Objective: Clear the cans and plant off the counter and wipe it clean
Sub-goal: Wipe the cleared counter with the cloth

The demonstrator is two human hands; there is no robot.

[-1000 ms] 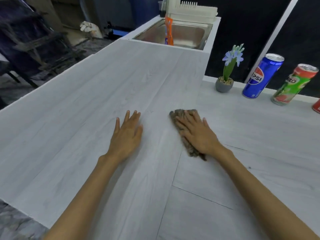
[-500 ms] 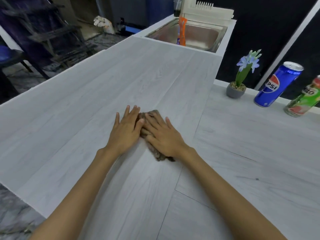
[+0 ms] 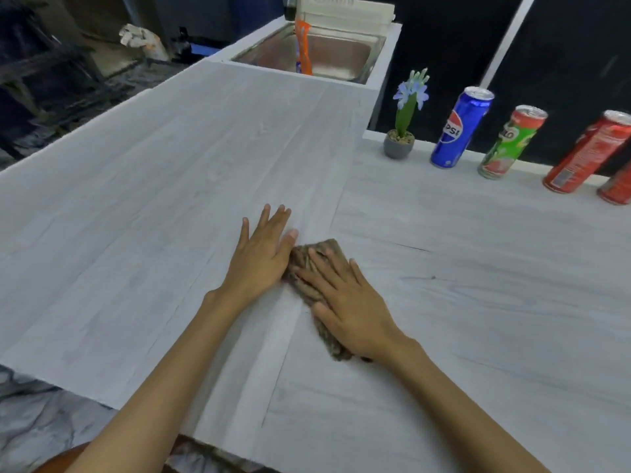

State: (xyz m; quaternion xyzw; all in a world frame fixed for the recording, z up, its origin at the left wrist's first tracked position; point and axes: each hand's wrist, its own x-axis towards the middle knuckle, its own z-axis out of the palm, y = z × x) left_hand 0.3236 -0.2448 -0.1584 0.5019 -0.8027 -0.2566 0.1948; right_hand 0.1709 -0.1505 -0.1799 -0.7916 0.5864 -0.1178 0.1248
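Your right hand (image 3: 345, 302) lies flat, palm down and fingers spread, pressing a crumpled brown cloth (image 3: 309, 268) onto the counter (image 3: 170, 199). The hand grips nothing; it only bears down on the fabric, which sticks out past your fingertips on the far side and past your wrist on the near side. Your left hand (image 3: 261, 254) is likewise flat and open on the bare counter, just to the left, its thumb edge touching the cloth's left border.

The counter is pale grey with a wood grain and seams between its panels, and it runs away from you on the left toward a steel sink (image 3: 327, 56) at the far end. An orange brush (image 3: 304, 46) stands in the sink, and a white dish rack (image 3: 345, 10) sits behind it.

Along the far right edge of the counter, well apart from your hands, stand the things to clear. Leftmost is a small plant (image 3: 404, 121) with blue flowers in a grey pot. To its right stands a blue Pepsi can (image 3: 459, 128), then a green Milo can (image 3: 510, 143), then a red can (image 3: 587, 153). A second red can (image 3: 618, 186) is cut off by the right border. All are upright.
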